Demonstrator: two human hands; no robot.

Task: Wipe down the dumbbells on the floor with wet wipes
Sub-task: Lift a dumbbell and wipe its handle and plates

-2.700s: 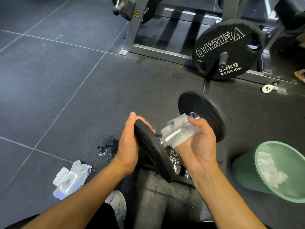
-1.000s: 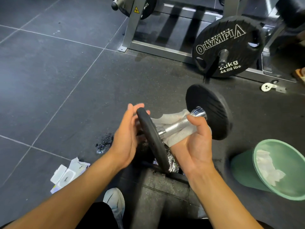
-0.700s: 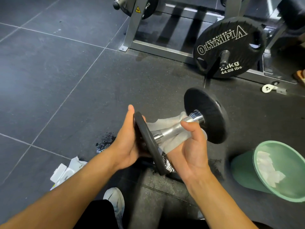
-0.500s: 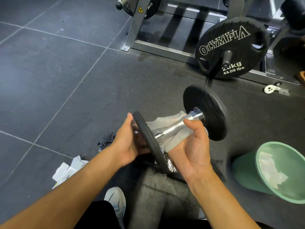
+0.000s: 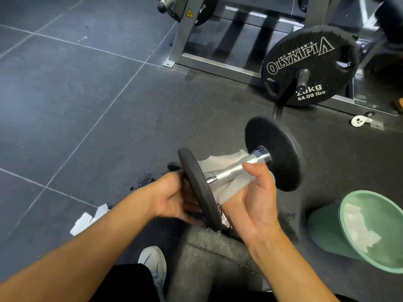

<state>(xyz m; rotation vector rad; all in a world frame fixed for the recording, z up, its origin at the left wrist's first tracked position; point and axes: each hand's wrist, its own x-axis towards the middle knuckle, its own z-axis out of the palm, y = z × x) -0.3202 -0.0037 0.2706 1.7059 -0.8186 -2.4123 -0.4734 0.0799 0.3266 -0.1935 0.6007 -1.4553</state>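
Since half a second ago the left hand (image 5: 172,198) has slid down the near plate (image 5: 201,192): its thumb stood up by the top rim then, and now the hand sits against the lower half, blurred with motion, while the right hand's hold looks unchanged. The dumbbell (image 5: 231,172) is held up off the floor (image 5: 65,105) in front of the person, its handle sloping up and away to the right toward the far plate (image 5: 283,153). The left hand grips the near plate from its outer side, fingers curled round the lower rim. The right hand (image 5: 255,201) cups a wet wipe (image 5: 218,162) under the handle, fingers wrapped beneath it and the thumb laid over the bare knurled metal; part of the wipe sticks out behind the bar. A green bin (image 5: 322,232) lies tilted at the right with used wipes (image 5: 359,232) inside. A wipes pack (image 5: 85,221) lies on the floor at the left, partly hidden by the forearm. Well beyond, a large weight plate (image 5: 305,57) marked 20kg stands on a rack peg. A pale shoe (image 5: 152,262) shows between the arms.
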